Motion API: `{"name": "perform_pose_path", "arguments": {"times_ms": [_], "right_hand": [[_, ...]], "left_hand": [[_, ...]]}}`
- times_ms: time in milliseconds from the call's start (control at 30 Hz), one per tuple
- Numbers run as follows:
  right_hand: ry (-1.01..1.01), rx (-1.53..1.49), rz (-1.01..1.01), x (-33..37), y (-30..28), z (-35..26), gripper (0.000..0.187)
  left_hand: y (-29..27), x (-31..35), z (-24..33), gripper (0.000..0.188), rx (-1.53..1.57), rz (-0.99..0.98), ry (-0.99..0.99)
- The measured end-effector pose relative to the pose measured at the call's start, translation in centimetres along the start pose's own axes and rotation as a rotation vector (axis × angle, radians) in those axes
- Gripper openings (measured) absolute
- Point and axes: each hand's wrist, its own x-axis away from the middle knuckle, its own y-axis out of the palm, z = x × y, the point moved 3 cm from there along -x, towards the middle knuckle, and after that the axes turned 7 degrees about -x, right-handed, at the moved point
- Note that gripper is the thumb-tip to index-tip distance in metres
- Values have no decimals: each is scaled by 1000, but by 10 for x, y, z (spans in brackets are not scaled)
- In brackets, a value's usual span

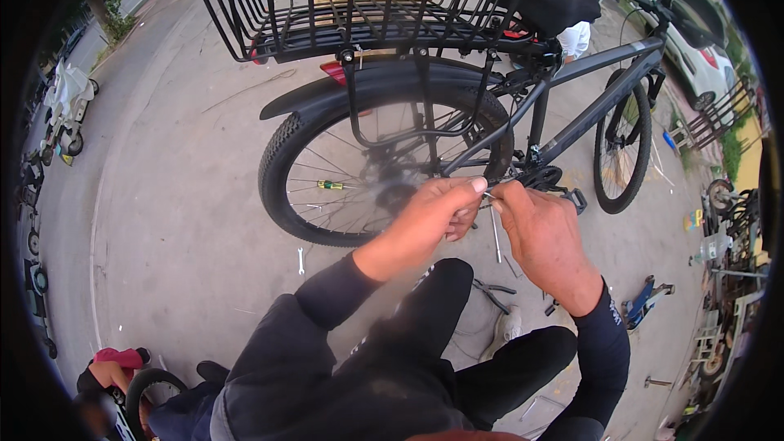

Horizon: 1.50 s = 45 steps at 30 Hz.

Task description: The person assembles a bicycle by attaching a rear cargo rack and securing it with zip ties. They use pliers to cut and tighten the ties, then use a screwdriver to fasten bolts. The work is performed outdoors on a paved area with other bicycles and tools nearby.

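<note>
My left hand (445, 206) and my right hand (543, 237) meet just in front of the bicycle's rear wheel (282, 175). The fingers of both are pinched together around a thin, pale, wire-like piece (488, 193); most of it is hidden by the fingers, so its kind does not show. Behind them stands a dark grey bicycle (600, 98), with its crank and pedal (576, 200) partly covered by my right hand. Over the rear wheel are a black mudguard (384, 86) and a large black wire basket (351, 12).
On the pavement lie a wrench (300, 261), a screwdriver (330, 185) seen through the spokes, pliers (494, 296), a long metal rod-like tool (496, 235), a blue tool (645, 302) and a hammer (657, 382). Another person (118, 363) is beside a wheel at the lower left. Clutter lines the right side.
</note>
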Motion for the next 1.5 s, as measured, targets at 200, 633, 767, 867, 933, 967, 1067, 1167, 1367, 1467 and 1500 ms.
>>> {"name": "perform_pose_path", "arguments": {"times_ms": [200, 633, 767, 867, 933, 967, 1067, 1167, 1367, 1467, 1500], "right_hand": [[215, -173, -281, -9, -23, -26, 9], [330, -588, -855, 47, 3, -8, 13], [398, -711, -593, 53, 9, 22, 14], [339, -817, -463, 48, 16, 54, 14], [270, -884, -412, 39, 22, 68, 14], [248, -944, -394, 34, 26, 74, 13], [132, -937, -368, 27, 36, 98, 16], [-209, -641, -196, 9, 18, 128, 11], [-490, -387, 150, -4, 22, 145, 18], [-514, -401, 279, -10, 32, 149, 18], [-515, -448, 304, -13, 37, 153, 18]], "left_hand": [[-18, 21, 14, 40, -29, -294, -58], [-6, 67, -38, 41, -497, -779, -337], [-11, 39, -54, 50, -513, -272, -353], [-1, 15, -42, 50, -542, -135, -257], [-3, 4, -44, 48, -540, -47, -158], [-4, -1, -40, 47, -556, -12, -142], [9, -20, -12, 45, -711, 18, -169], [19, -40, -10, 48, -814, -32, -196], [25, -59, -15, 43, -643, 416, -45], [34, -62, -11, 40, -574, 585, 1], [34, -66, -11, 40, -535, 612, 25]]}}
